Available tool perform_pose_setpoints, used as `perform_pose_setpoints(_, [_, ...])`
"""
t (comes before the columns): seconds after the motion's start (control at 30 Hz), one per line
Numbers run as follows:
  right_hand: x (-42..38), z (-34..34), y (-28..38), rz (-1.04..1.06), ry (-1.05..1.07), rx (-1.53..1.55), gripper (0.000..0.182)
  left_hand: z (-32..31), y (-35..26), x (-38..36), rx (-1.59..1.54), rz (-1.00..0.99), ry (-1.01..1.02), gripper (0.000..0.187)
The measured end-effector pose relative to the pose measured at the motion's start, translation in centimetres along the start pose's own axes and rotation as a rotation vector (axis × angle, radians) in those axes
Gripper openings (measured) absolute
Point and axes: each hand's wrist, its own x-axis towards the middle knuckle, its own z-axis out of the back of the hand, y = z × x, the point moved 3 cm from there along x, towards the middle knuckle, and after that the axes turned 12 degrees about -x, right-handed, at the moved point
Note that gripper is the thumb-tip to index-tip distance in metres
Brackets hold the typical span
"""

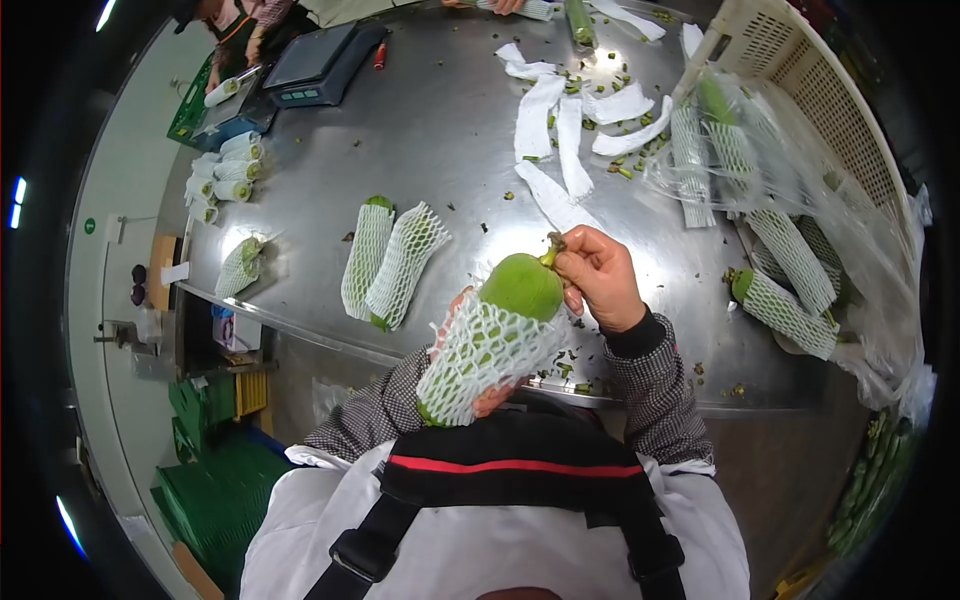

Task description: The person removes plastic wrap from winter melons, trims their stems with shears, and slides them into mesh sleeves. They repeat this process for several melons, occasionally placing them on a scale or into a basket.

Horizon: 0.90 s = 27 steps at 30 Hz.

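Note:
A green gourd [522, 286] in a white foam net sleeve [485, 360] is held up in front of my body, its bare stem end tilted up to the right. My left hand [493, 401] grips it from below and behind; only parts of the fingers show around the net. With thumb and fingers my right hand [603, 278] pinches the brownish stem [551, 248] at the top. Two more netted gourds [408, 265] lie side by side on the metal table [320, 190], left of the held one.
White foam strips [538, 115] and green trimmings lie across the far table. A cream crate [845, 90] with clear plastic and netted gourds [790, 315] is at the right. Stacked wrapped gourds [225, 175] and a scale [315, 65] stand left. Other people work at the far side.

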Motion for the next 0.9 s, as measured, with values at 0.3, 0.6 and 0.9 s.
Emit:
perform_pose_setpoints(0.3, [4.5, 3.5, -4.7, -0.116, 0.073, -2.006, 0.026, -10.2, -2.6, -10.7, 0.797, -0.6, -0.977, 0.075])
perform_pose_setpoints(0.6, [24.6, -11.1, -6.8, -0.111, 0.055, -0.96, 0.023, -22.6, -17.1, -31.0, 0.914, -0.846, -0.77, 0.068])
perform_pose_setpoints(0.9, [52.1, -20.4, -13.5, -0.389, -0.112, -0.567, 0.055, -34.9, -33.0, -44.2, 0.968, -1.121, -0.824, 0.052])
